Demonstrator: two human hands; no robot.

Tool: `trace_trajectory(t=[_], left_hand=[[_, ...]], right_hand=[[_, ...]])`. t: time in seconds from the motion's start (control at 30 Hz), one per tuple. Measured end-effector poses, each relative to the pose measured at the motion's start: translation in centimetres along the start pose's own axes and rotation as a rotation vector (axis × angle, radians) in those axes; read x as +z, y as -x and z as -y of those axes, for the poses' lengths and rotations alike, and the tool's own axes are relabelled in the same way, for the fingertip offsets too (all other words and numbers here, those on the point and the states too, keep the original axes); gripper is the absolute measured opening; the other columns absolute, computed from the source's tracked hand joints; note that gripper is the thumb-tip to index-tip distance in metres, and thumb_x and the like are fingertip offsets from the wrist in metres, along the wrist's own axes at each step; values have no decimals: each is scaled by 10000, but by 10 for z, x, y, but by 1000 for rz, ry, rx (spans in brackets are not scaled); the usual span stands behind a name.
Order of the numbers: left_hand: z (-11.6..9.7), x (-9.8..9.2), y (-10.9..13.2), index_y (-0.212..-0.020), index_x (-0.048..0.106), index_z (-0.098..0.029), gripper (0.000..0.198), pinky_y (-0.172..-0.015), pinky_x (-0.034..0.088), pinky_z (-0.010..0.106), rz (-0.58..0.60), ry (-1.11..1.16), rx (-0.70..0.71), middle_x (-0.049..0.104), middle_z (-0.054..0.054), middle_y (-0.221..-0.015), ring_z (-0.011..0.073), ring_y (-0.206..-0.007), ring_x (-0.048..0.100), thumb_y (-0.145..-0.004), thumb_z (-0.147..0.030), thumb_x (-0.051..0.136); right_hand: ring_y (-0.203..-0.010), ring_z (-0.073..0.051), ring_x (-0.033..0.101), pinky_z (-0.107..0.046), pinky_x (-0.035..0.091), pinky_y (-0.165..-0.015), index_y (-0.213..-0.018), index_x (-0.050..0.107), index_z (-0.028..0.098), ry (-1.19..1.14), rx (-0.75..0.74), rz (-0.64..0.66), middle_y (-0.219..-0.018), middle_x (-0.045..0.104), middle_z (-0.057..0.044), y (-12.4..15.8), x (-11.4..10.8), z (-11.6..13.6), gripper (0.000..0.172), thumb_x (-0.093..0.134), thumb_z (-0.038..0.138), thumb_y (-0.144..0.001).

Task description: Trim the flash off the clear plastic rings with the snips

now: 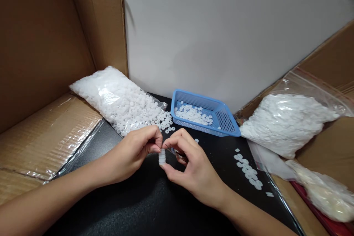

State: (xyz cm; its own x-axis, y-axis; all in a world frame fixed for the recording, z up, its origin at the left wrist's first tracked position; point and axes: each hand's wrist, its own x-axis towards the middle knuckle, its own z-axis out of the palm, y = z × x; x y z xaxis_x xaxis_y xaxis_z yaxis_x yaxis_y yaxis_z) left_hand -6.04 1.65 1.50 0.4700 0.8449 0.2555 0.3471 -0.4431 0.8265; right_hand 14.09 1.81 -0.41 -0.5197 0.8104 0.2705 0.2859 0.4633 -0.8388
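Observation:
A short upright stack of white plastic rings [162, 157] stands above the black table between my hands. My right hand [193, 166] grips it, with the thumb under its bottom end and the index finger near its top. A shiny metal tool [179, 155], perhaps tweezers or scissors, is tucked within the curled fingers of that hand; its kind is mostly hidden. My left hand [138, 147] pinches closed at the upper end of the stack, and whatever lies between its fingertips cannot be seen.
Behind my left hand, loose white rings [165, 120] spill from a clear bag [110, 96]. A blue basket [221, 131] holds more pieces. Flat white discs [249, 171] lie to the right, near another filled bag [287, 121]. Cardboard [41, 132] and a white panel [221, 25] enclose the table.

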Motion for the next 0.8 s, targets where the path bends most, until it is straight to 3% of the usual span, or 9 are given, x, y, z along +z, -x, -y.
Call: trace_trajectory(t=[0.27,0.33,0.43,0.47,0.53,0.57,0.67,0.73,0.8], left_hand=[[-2,-12,-1,-791,446,-219,200,-629,374,268,72,113,-84,454,-36,-743,149,-684,408,-989,-243,449],[-2,-21,-1,-790,469,-222,212,-623,398,269,177,189,-128,467,-31,-744,153,-681,438,-992,-284,484],[-4,-29,-3,-716,529,-233,295,-560,461,278,765,386,-240,566,-1,-673,176,-614,561,-980,-365,540],[-5,-28,-4,-655,547,-238,354,-541,483,287,1019,445,-225,600,17,-632,191,-587,603,-969,-402,558],[-8,-22,-6,-526,546,-246,434,-543,521,301,1306,555,-60,630,31,-563,212,-547,653,-895,-438,670],[-9,-18,-6,-482,544,-246,452,-583,546,312,1305,585,2,654,42,-576,228,-574,680,-847,-439,729],[-6,-10,-2,-596,680,-232,293,-842,554,375,942,551,-171,770,107,-884,293,-901,730,-821,-396,769],[1,-7,1,-723,753,-219,223,-560,511,294,768,630,-393,748,61,-740,174,-555,625,-844,-406,747],[8,-4,2,-897,781,-222,182,-507,446,235,568,706,-466,752,28,-784,101,-480,517,-844,-396,760]], right_hand=[[-739,-129,474,-229,379,-535,-982,620,234,-8,-3,-31,-943,509,-3,-1,-4,1,238,665,106,-787],[-719,-122,465,-226,370,-524,-982,624,236,-31,13,-53,-951,514,-3,-2,-7,2,229,673,125,-789],[-669,-102,435,-219,349,-508,-971,630,241,-99,26,-87,-945,509,6,-5,-13,4,221,690,141,-783],[-653,-95,422,-217,341,-504,-967,631,240,-126,26,-94,-936,505,10,-6,-15,5,223,694,139,-779],[-626,-83,397,-215,323,-496,-963,629,237,-184,23,-96,-921,497,15,-7,-16,7,237,704,129,-767],[-615,-77,383,-214,313,-493,-962,628,236,-215,21,-92,-915,492,17,-7,-17,7,244,711,128,-761],[-596,-68,351,-217,296,-491,-956,624,240,-304,9,-77,-913,471,22,-5,-17,8,248,742,157,-754],[-597,-68,352,-220,301,-494,-954,626,246,-347,1,-66,-925,466,20,-4,-17,7,243,758,190,-759],[-600,-72,366,-222,311,-495,-958,631,254,-368,-17,-56,-926,470,18,-3,-17,7,239,766,210,-767]])
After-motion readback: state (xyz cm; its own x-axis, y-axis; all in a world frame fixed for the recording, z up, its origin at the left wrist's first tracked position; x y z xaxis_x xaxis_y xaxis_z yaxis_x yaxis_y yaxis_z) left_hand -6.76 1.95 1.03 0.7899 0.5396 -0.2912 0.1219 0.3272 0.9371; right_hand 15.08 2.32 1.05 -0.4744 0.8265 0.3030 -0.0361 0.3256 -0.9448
